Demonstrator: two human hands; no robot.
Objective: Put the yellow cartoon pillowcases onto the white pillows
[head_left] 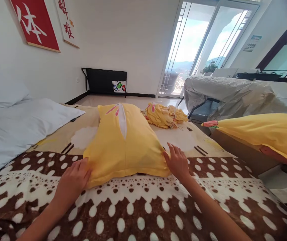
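A yellow pillow (123,144) in a case with a white slit down its middle lies on the bed, lengthwise away from me. My left hand (74,179) grips its near left corner, fingers curled on the fabric. My right hand (177,162) holds the near right corner, fingers pinching the yellow cloth. Both corners rest on the brown blanket with white dots (143,214).
A crumpled yellow cloth (165,115) lies at the far end of the bed. A white quilt (20,125) covers the left side. Another yellow pillow (261,134) sits at the right over the bed's edge. A covered piece of furniture (231,95) stands by the window.
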